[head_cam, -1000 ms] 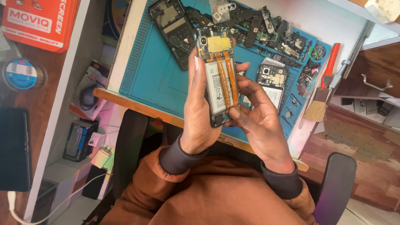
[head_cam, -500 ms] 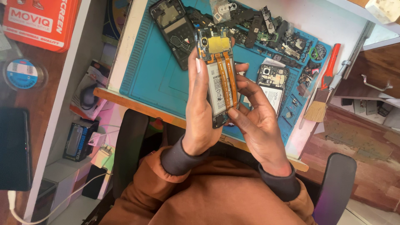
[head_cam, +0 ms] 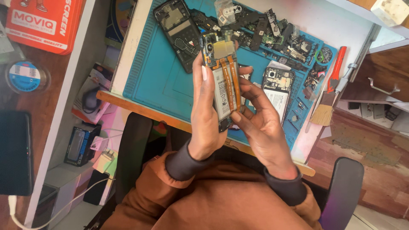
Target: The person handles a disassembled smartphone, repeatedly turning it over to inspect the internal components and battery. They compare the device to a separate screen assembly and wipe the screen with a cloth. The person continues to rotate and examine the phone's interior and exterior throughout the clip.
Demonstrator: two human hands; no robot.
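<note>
While the opened phone [head_cam: 222,81] stays upright above the blue mat [head_cam: 157,81], I see little change: my left hand [head_cam: 206,115] still wraps its edge, my right hand [head_cam: 260,123] still pinches the other. Behind lie another opened phone [head_cam: 277,91], loose parts [head_cam: 272,34] and a brush [head_cam: 328,91] on the counter [head_cam: 128,42].

Teal ridged mat [head_cam: 157,81], orange ribbon cables [head_cam: 230,81], red-handled brush [head_cam: 334,81], brown sleeves [head_cam: 221,200]

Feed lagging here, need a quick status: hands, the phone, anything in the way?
Left hand grips opened phone upright over blue repair mat. Right hand fingertips on its lower edge. Second opened phone and loose parts lie behind, apart.
</note>
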